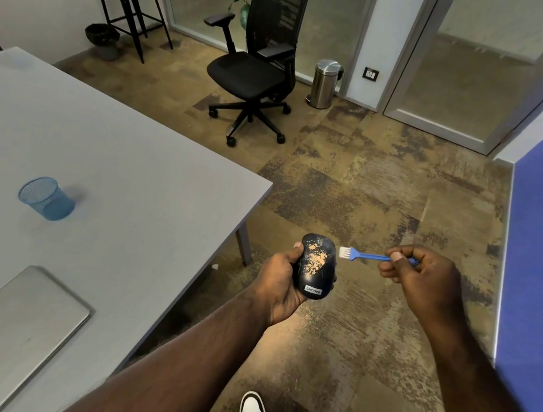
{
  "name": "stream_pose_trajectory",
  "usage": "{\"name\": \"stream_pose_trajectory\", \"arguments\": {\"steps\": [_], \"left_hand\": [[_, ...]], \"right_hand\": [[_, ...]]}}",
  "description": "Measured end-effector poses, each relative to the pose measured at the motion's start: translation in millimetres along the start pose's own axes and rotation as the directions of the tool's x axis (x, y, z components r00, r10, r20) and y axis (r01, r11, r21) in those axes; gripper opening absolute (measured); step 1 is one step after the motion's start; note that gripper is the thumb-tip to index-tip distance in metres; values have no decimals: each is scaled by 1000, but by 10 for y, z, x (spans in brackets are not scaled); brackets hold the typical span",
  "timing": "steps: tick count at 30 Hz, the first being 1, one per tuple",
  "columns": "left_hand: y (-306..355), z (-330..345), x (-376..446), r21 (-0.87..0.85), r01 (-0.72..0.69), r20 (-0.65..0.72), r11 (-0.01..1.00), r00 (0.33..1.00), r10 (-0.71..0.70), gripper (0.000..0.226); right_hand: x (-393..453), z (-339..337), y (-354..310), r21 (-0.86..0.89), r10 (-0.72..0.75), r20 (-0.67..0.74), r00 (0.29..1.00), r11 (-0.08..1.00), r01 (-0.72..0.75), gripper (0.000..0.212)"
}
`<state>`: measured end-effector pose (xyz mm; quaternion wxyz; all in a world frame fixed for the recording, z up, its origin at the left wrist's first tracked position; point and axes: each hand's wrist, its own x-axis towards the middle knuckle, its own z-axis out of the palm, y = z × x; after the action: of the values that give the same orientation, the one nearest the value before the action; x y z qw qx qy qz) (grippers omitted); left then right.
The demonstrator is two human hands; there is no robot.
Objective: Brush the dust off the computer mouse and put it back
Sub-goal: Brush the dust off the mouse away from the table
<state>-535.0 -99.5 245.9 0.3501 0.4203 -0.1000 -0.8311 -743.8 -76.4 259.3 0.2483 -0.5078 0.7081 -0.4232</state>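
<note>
Held off the grey table's [171, 172] edge, the dusty black plastic computer mouse [314, 267] in the closed left hand [278, 288] could drop if the small blue brush [365, 255], pinched by the right hand [421, 277], pushes hard.

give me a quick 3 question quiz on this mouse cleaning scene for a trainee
1. True or false: the bristles of the blue brush are pressed on the tan dust patch on the computer mouse.
2. Which hand holds the mouse?
A. left hand
B. right hand
C. neither, it lies on the grey table
3. Fill in: the blue mesh cup on the table lies tipped on its ____.

Key
1. False: the bristles sit just off the mouse's right edge, beside the dust.
2. A; the right hand's grip pinches the brush handle.
3. side
</note>
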Motion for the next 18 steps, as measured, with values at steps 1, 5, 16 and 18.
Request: {"name": "stream_pose_trajectory", "arguments": {"steps": [1,5,16,18], "left_hand": [[0,-4,0,-3,2,3,1000,1000,-2,52],[-4,-17,23,11,-4,4,1000,1000,4,55],[-24,-14,49,13,1,-18,1000,1000,-1,51],[-31,-12,55,15,7,-18,1000,1000,-7,50]], "right_hand": [[16,-17,5,14,16,-31,999,1000,-16,20],[1,-53,-17,115,-9,3,1000,993,8,16],[-56,6,-162,52,-105,-27,994,993,106,27],[-89,25,-190,54,-139,22,990,989,137,29]]}}
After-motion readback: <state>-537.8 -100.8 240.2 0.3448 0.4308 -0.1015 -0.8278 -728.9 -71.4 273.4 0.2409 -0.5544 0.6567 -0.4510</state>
